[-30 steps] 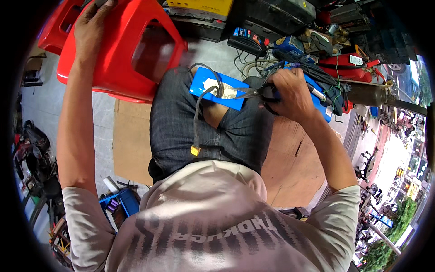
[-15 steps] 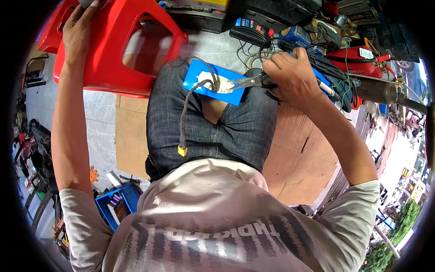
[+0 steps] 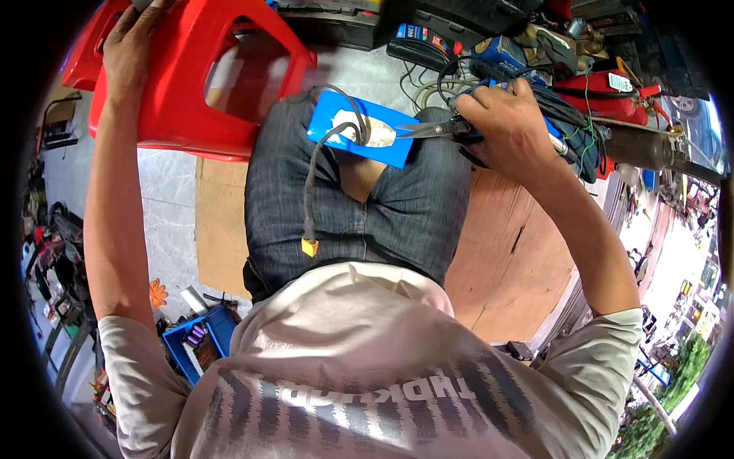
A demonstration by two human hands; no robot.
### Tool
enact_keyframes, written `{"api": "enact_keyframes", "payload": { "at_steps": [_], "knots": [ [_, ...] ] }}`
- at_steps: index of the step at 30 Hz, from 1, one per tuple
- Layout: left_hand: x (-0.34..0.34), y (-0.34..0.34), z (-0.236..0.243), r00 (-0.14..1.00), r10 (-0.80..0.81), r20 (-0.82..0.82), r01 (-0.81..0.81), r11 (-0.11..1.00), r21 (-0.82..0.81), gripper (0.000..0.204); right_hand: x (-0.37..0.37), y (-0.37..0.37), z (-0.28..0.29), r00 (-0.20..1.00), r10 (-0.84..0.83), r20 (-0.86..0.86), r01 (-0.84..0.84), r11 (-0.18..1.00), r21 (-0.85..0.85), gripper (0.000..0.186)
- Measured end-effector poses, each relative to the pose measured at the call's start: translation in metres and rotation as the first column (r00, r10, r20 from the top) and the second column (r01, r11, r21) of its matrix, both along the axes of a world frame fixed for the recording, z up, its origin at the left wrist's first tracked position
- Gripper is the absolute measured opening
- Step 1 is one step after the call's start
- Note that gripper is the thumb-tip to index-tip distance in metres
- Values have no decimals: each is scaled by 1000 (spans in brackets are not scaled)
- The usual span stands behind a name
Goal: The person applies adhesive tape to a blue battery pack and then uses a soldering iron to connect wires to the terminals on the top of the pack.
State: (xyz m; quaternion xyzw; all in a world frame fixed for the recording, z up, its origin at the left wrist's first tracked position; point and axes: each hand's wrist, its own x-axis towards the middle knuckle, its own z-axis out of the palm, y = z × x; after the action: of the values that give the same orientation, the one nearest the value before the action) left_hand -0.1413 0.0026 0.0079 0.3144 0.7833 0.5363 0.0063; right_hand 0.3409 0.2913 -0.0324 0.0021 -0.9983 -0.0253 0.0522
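My left hand is at the top left over a red plastic stool, its fingers closed round a small dark object at the frame's edge. My right hand grips black-handled scissors, whose blades point left over a blue rectangular pack lying across my thighs. The pack has a torn-edged whitish patch near the blade tips. A dark cable loops over it and hangs down to a yellow connector.
Black cases, tangled cables and a red machine are along the back. Cardboard sheets lie under me. A blue bin with purple cells and an orange glove are at lower left; a cluttered street opens at the right.
My right hand has moved up and to the right with the scissors. The pack has shifted slightly up and left. My left hand has moved a little left.
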Motion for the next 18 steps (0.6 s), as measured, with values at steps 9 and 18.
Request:
{"api": "enact_keyframes", "payload": {
  "at_steps": [9, 18],
  "knots": [
    [-14, -6, -4, 999, -28, 41, 27, 999, 28, 47, 0, -3, 11, 1000, 21, 5, -21, 998, 50, 41],
    [-20, -10, -3, 979, -202, 8, 201, 977, 72, 43, -4, 4, 11, 995, 30, 97, -34, 998, 46, 54]
  ]
}}
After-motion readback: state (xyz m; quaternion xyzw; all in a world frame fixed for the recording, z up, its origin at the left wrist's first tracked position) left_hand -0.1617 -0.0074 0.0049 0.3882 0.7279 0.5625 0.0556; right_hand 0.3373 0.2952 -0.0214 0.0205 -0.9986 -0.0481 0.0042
